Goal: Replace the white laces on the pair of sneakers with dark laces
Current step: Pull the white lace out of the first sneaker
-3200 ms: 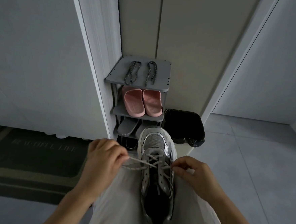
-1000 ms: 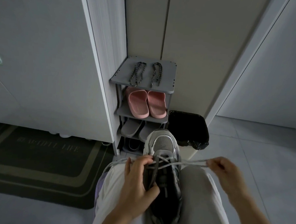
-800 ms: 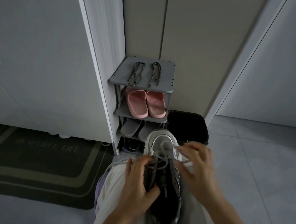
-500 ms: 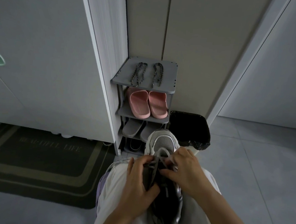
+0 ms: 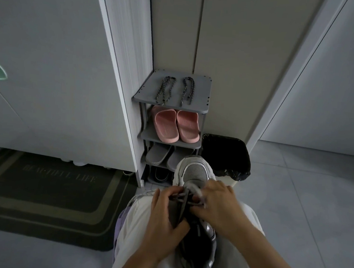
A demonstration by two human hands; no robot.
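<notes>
Sneaker (image 5: pixel 196 173) lay toe-out on the lap, between the thighs. The left hand (image 5: pixel 163 220) gripped it, fingers and thumb curled round its tongue and near side. The right hand (image 5: pixel 223 208) was curled over the eyelets and seemed to pinch the white lace (image 5: pixel 179 196), though its fingertips were hidden.

The loose crossings looked likely to snag, and a hard tug on a caught lace could have jerked the shoe out of the left grip and off the knees. The dim light made it easy to miss an eyelet. The dark laces (image 5: pixel 165 90) lay well apart on the rack (image 5: pixel 202 93), and leaning for them could have let the shoe slide.
</notes>
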